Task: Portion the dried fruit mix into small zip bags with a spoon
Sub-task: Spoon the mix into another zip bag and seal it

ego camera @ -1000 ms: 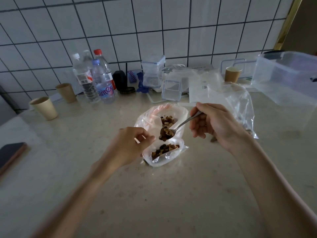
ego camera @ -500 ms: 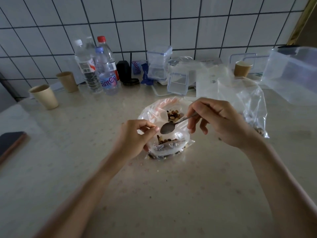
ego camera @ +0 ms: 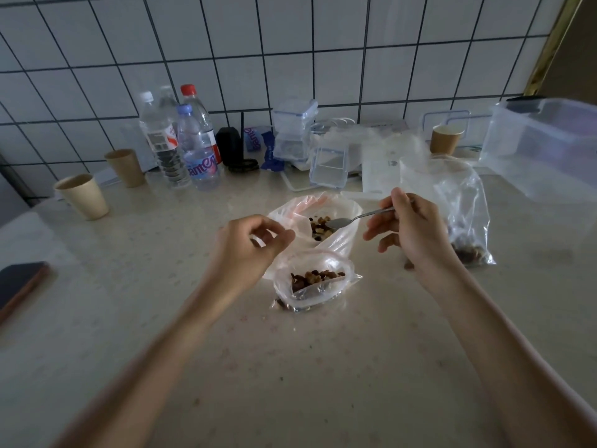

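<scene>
My right hand (ego camera: 410, 234) grips a metal spoon (ego camera: 355, 218) by its handle. The spoon's bowl reaches into the large clear bag (ego camera: 342, 244) and sits on the dried fruit mix (ego camera: 318, 226) inside it. In front of that bag a small zip bag (ego camera: 310, 294) stands open on the counter, partly filled with mix. My left hand (ego camera: 248, 250) is beside both bags, fingers curled and thumb tip at the large bag's rim. Whether it pinches any plastic is not clear.
Another clear bag (ego camera: 465, 202) with some mix at its bottom stands behind my right hand. Water bottles (ego camera: 197, 147), paper cups (ego camera: 82, 195), small lidded boxes (ego camera: 328, 163) and a big clear tub (ego camera: 546, 147) line the tiled wall. A dark phone (ego camera: 19, 286) lies at the left edge.
The spoon emptied over the small bag and moved back into the large bag. My left hand shifted up off the small bag's rim toward the large bag.
</scene>
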The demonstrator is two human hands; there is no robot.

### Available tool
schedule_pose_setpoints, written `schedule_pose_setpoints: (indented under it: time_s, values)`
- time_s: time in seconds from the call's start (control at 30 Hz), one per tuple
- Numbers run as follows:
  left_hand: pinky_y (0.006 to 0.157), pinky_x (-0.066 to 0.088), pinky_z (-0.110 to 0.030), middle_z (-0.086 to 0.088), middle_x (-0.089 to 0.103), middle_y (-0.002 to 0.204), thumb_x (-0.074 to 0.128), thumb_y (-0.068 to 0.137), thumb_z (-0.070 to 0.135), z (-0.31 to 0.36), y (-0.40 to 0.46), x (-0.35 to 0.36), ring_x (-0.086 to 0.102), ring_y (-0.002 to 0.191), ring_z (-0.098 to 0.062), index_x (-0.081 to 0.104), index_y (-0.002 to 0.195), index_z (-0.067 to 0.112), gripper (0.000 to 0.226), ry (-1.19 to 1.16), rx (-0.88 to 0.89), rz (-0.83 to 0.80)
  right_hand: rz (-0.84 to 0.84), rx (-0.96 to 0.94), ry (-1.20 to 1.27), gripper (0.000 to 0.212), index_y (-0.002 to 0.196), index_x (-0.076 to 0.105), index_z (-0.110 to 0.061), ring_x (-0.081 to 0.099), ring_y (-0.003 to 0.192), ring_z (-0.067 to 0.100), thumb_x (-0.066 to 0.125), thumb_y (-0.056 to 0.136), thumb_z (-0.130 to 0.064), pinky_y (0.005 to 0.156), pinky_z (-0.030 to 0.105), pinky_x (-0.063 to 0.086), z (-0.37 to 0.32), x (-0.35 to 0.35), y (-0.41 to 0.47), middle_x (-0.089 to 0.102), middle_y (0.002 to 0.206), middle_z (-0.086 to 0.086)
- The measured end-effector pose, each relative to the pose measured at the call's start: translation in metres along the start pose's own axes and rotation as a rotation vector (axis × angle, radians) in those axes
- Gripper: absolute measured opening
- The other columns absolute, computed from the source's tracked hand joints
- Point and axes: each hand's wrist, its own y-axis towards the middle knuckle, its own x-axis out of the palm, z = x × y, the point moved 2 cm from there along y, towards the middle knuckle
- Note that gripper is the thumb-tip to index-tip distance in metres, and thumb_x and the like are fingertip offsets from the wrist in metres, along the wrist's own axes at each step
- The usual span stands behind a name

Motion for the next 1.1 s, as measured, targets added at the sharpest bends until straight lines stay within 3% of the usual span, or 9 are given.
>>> schedule_pose_setpoints:
  time_s: [0.07,0.17,0.23,0.33,0.47,0.63,0.77,0.97,1.1]
  values:
    - [0.059,0.042,-0.012,0.013,0.065,0.075,0.085,0.081,0.046,0.003,0.01,0.001,0.059,0.063,-0.001,0.069,0.091,0.031,0.024,0.087,0.046,0.105,-0.005,-0.034,-0.072,0.034,0.101,0.056,-0.005,0.073,0.068,0.03,0.037,0.113,-0.03,0.047,0.032,0.05,0.002,0.001,-0.001,0.073,0.077,0.013]
    - [0.082,0.052,-0.03,0.006,0.063,0.107,0.086,0.077,0.054,0.006,0.026,0.01,0.062,0.093,-0.013,0.064,0.117,0.019,0.057,0.258,0.081,0.173,-0.028,-0.145,-0.244,0.032,0.099,0.058,-0.009,0.074,0.07,0.027,0.039,0.112,-0.03,0.049,0.032,0.051,0.003,0.005,-0.003,0.074,0.078,0.012]
    - [0.099,0.049,-0.041,-0.002,0.059,0.129,0.081,0.077,0.063,0.006,0.039,0.021,0.057,0.116,-0.021,0.054,0.135,0.016,0.079,0.382,-0.028,0.049,-0.026,-0.244,-0.379,0.031,0.095,0.059,-0.012,0.073,0.066,0.021,0.04,0.112,-0.029,0.05,0.022,0.047,0.005,0.007,-0.003,0.073,0.074,0.008]
    - [0.091,0.047,-0.036,-0.004,0.06,0.136,0.08,0.075,0.066,0.002,0.051,0.039,0.054,0.111,-0.019,0.048,0.144,0.013,0.092,0.412,-0.159,-0.144,-0.038,-0.321,-0.508,0.031,0.093,0.06,-0.013,0.071,0.062,0.013,0.041,0.111,-0.031,0.051,0.016,0.044,0.008,0.008,-0.002,0.072,0.071,0.003]
    - [0.08,0.058,-0.034,-0.003,0.072,0.113,0.094,0.063,0.053,-0.009,0.053,0.046,0.067,0.095,-0.019,0.066,0.123,0.011,0.079,0.252,-0.262,-0.239,-0.045,-0.297,-0.505,0.033,0.091,0.06,-0.014,0.071,0.059,0.011,0.043,0.11,-0.034,0.05,0.018,0.047,0.013,0.008,0.001,0.073,0.067,0.0]
    - [0.077,0.064,-0.041,-0.009,0.077,0.092,0.097,0.059,0.049,-0.016,0.051,0.05,0.071,0.08,-0.024,0.069,0.097,0.012,0.059,0.205,-0.251,-0.239,0.006,-0.278,-0.404,0.036,0.09,0.06,-0.015,0.072,0.058,0.027,0.042,0.11,-0.038,0.05,0.036,0.057,0.015,0.008,0.002,0.075,0.069,-0.002]
    - [0.059,0.046,-0.036,-0.007,0.063,0.068,0.09,0.076,0.04,-0.022,0.049,0.053,0.051,0.06,-0.022,0.068,0.083,-0.002,0.047,0.151,-0.22,-0.229,-0.062,-0.148,-0.268,0.035,0.094,0.06,-0.008,0.076,0.064,0.025,0.043,0.11,-0.035,0.048,0.033,0.058,0.024,0.016,0.002,0.076,0.071,0.007]
    - [0.079,0.063,-0.044,0.0,0.077,0.084,0.082,0.086,0.027,-0.02,0.049,0.05,0.072,0.08,-0.018,0.075,0.091,0.015,0.014,0.078,-0.186,-0.224,-0.042,0.099,-0.026,0.041,0.103,0.06,0.002,0.078,0.075,0.036,0.043,0.111,-0.034,0.056,0.037,0.064,0.033,0.016,0.006,0.078,0.079,0.018]
    - [0.079,0.062,-0.04,0.002,0.075,0.091,0.086,0.083,0.031,-0.019,0.049,0.049,0.071,0.085,-0.017,0.072,0.096,0.016,0.023,0.081,-0.169,-0.26,-0.008,0.142,0.038,0.043,0.104,0.062,0.002,0.079,0.077,0.036,0.045,0.111,-0.037,0.06,0.039,0.063,0.035,0.018,0.004,0.078,0.081,0.018]
